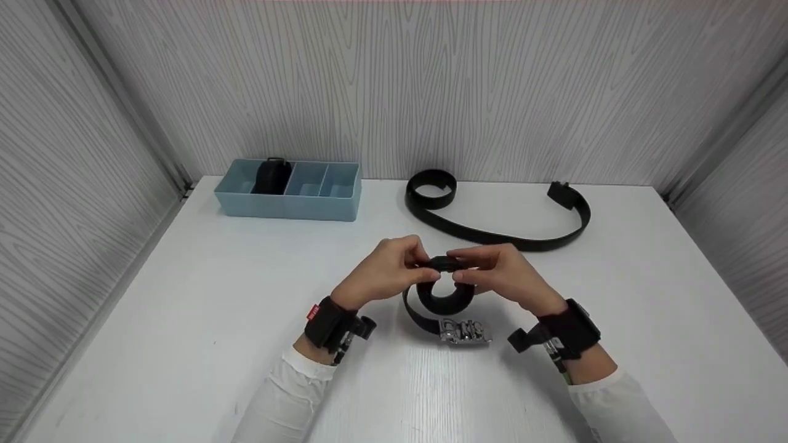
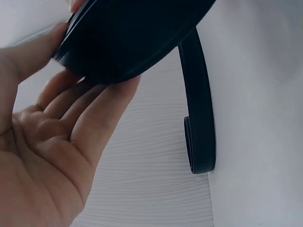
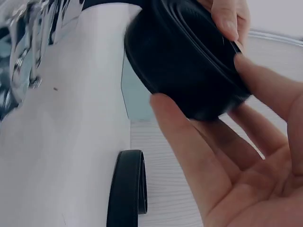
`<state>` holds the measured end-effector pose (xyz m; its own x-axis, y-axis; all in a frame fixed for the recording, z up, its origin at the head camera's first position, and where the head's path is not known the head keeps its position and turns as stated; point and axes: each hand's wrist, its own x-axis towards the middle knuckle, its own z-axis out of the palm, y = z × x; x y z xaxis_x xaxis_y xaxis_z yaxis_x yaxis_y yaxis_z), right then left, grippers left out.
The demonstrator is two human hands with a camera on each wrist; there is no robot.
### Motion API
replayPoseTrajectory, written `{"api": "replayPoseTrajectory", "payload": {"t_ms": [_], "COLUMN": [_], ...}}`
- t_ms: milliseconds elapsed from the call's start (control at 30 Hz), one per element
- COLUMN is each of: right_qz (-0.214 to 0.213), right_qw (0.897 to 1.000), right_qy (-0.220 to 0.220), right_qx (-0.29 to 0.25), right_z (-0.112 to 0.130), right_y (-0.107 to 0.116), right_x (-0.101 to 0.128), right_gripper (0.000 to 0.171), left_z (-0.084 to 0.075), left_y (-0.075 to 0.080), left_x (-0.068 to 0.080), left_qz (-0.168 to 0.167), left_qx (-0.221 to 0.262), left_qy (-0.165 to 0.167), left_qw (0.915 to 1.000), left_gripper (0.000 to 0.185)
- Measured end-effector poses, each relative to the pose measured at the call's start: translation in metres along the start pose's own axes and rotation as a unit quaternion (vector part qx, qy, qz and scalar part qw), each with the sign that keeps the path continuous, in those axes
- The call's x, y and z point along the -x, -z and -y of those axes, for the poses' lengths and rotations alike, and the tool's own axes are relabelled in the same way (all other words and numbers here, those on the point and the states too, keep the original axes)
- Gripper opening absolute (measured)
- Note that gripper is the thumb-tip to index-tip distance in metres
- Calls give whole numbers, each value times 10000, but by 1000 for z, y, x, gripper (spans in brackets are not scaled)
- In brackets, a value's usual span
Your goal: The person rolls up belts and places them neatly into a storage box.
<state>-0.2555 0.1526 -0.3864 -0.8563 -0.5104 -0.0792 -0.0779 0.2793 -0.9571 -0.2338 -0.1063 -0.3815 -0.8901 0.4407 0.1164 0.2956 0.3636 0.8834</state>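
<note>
A black belt (image 1: pixel 444 294) is partly rolled into a coil and held just above the white table (image 1: pixel 184 307) at its middle. My left hand (image 1: pixel 423 263) pinches the coil's top from the left, and my right hand (image 1: pixel 463 266) pinches it from the right. The belt's silver buckle (image 1: pixel 465 331) lies on the table in front of the coil, on a short loose tail. In the left wrist view the coil (image 2: pixel 132 33) rests on my fingers (image 2: pixel 102 113). The right wrist view shows the coil (image 3: pixel 189 61) between thumb and fingers (image 3: pixel 187 142).
A second black belt (image 1: pixel 492 232) lies loosely curved on the table at the back right, one end curled. At the back left stands a light blue tray (image 1: pixel 289 206) with three compartments; a rolled black belt (image 1: pixel 271 175) sits in its left one. Grey walls enclose three sides.
</note>
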Motion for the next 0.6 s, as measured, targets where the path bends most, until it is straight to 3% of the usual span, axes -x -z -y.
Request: {"api": "replayPoseTrajectory", "payload": {"t_ms": [133, 267, 433, 600], "right_qz": [32, -417, -1029, -1013], "right_qw": [9999, 9983, 9883, 9860], "right_qy": [29, 161, 212, 221], "right_qx": [92, -364, -1107, -1307], "right_z": [0, -2, -5, -8], "right_y": [-2, -5, -7, -7], "right_x": [-1, -2, -5, -6], "right_gripper": [47, 46, 47, 48], "left_z": [1, 4, 6, 5], "left_y": [-1, -3, -4, -4], "left_x": [-1, -3, -5, -5], "left_qz": [81, -327, -903, -1011], "left_qx": [-128, 125, 460, 437], "left_qy": [60, 159, 233, 123], "left_qw": [9999, 9993, 9946, 9938], "left_gripper": [21, 24, 25, 22]}}
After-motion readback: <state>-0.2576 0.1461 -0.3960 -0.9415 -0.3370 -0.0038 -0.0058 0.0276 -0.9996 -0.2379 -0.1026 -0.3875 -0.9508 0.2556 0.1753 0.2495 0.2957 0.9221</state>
